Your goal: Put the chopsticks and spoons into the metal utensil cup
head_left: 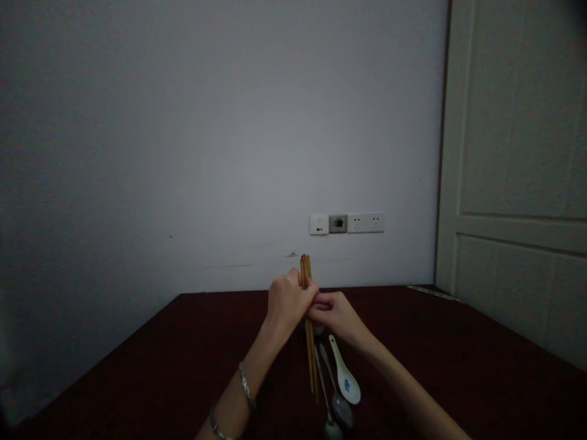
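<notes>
A bundle of several wooden chopsticks (311, 360) slants upright over the table, its upper ends rising above my hands. My left hand (287, 299) is closed around the upper part of the bundle. Against the chopsticks just below the left thumb, my right hand (334, 315) has its fingers pinched together; its fingertips are partly hidden. A small whitish object (318, 330) shows behind the hands, mostly covered. Nearer to me lie a white ceramic soup spoon (347, 382) with a blue motif, a metal spoon (342, 408) and a long-handled spoon (333, 429) cut by the frame's bottom edge.
The dark red table (206, 342) reaches back to a pale wall (229, 153). Sockets and switch plates (365, 223) sit low on the wall. A light panelled door (518, 153) stands at the right, with a flat strip (431, 293) near the table's back right corner.
</notes>
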Available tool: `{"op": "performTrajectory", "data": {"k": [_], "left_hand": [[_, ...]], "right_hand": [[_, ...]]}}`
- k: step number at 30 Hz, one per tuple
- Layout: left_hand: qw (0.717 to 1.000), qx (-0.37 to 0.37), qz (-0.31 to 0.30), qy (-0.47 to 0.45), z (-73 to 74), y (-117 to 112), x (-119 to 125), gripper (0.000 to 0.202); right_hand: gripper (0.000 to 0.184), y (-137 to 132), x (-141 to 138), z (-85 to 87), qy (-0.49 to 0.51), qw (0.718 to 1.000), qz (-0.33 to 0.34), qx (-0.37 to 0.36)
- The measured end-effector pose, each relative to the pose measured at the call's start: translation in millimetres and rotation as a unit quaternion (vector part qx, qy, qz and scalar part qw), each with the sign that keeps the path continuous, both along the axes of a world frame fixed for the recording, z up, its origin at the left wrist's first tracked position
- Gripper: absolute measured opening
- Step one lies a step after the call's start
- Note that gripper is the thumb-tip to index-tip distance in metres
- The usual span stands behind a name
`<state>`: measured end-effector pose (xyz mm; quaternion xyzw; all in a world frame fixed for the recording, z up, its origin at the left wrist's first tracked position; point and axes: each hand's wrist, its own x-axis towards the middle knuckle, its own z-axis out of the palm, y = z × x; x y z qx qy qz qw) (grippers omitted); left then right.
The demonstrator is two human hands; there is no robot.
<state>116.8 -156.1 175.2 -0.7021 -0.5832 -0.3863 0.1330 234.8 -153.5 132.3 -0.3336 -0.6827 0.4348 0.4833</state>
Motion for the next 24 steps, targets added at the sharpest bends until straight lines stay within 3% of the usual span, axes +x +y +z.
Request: {"op": "performTrajectory", "data": {"k": [5,7,9,11,14,18,21,24], "left_hand": [[1.0,0.011,-0.013,-0.01,-3.5,-1.2,-0.3,0.021],[0.998,0.003,-0.05,-0.034,-1.5,-2.8,-2.8,0.021],[0.988,-0.021,-0.127,-0.089,2.5,-3.8,-6.9,0.022],[0.956,-0.053,-0.226,-0.18,7.3,-4.0,-11.5,0.026],[0.876,-0.102,-0.344,-0.322,13.5,-4.3,-16.4,0.032],[0.796,-0.179,-0.406,-0.412,17.2,-7.5,-17.3,0.032],[0.775,-0.202,-0.408,-0.438,18.0,-10.9,-16.3,0.031],[0.778,-0.198,-0.402,-0.44,18.5,-13.2,-15.7,0.029]], "right_hand": [[0.02,0.2,2.1,0.0,-0.005,1.0,-0.003,-0.006],[0.024,-0.5,5.3,2.7,-0.001,1.0,0.011,-0.014],[0.028,-1.6,9.2,6.0,0.0,0.999,0.025,-0.023],[0.032,-3.4,12.6,9.2,-0.004,0.999,0.038,-0.034],[0.033,-7.8,15.6,12.6,-0.017,0.997,0.058,-0.05],[0.031,-15.2,17.0,16.6,-0.037,0.996,0.074,-0.036],[0.028,-19.5,17.7,20.7,-0.057,0.996,0.074,-0.009],[0.029,-21.6,17.3,23.0,-0.06,0.996,0.071,-0.007]]}}
